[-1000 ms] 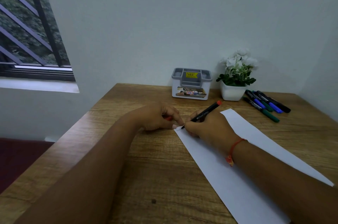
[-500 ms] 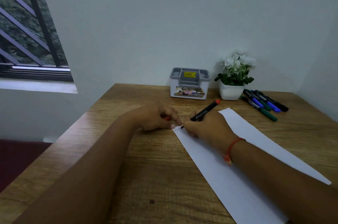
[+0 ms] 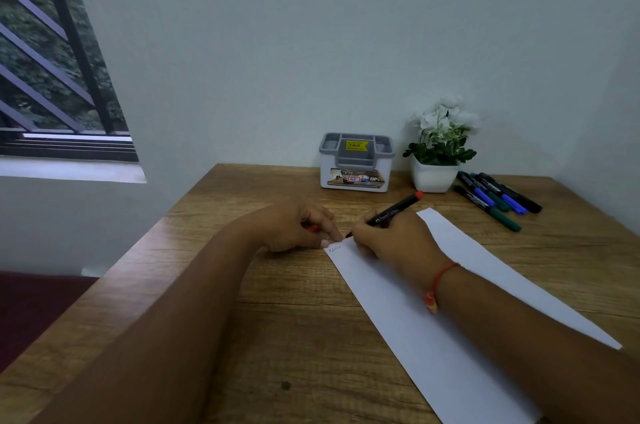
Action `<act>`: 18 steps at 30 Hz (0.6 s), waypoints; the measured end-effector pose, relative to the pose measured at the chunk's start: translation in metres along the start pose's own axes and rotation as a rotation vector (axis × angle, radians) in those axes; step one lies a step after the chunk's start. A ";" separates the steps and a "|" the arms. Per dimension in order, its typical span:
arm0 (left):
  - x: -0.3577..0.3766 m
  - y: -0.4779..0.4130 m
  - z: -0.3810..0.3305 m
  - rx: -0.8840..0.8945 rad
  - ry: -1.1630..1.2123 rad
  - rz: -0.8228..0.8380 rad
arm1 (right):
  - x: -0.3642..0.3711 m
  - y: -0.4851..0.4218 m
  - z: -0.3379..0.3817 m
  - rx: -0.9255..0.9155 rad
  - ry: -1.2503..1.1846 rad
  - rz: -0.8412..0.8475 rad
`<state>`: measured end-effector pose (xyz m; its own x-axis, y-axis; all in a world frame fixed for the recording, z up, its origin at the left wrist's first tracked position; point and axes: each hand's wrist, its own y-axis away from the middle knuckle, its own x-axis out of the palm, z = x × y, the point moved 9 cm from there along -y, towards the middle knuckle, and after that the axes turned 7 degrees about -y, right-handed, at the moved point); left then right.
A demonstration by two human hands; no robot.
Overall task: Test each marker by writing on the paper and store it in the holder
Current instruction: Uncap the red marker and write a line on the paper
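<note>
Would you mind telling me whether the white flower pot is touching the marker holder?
Apart. The head view shows a strip of bare wooden table between the marker holder and the flower pot.

A wooden table (image 3: 277, 302) is lying beneath the left hand (image 3: 298, 226) and the right hand (image 3: 391, 243), its grain running crosswise. Beyond the right hand and slightly to its right, a small plant (image 3: 441, 143) with white flowers is standing upright in a white pot (image 3: 433, 177) near the pale wall (image 3: 311, 42). Far left of the left hand and higher, a barred window (image 3: 52, 60) is showing green foliage above a white sill (image 3: 69, 170). Nearer than the left hand, a dark speck (image 3: 285, 385) is sitting on the wood.
</note>
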<state>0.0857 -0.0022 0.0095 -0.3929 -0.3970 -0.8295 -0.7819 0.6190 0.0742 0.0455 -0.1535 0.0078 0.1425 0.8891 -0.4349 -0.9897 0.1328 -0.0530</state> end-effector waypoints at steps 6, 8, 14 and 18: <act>0.000 -0.001 -0.001 0.008 -0.030 0.007 | -0.008 -0.003 -0.004 -0.003 -0.116 0.034; -0.001 -0.001 -0.001 0.005 -0.025 0.000 | -0.008 -0.003 -0.006 -0.018 -0.114 0.048; 0.000 0.000 0.000 0.008 -0.035 0.003 | -0.001 0.002 -0.005 -0.064 -0.035 0.102; 0.000 -0.001 0.001 0.006 -0.023 0.001 | 0.001 0.001 -0.005 -0.085 -0.002 0.099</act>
<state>0.0865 -0.0022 0.0089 -0.3825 -0.3805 -0.8420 -0.7786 0.6234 0.0720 0.0446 -0.1549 0.0032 0.0445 0.8967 -0.4404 -0.9963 0.0072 -0.0860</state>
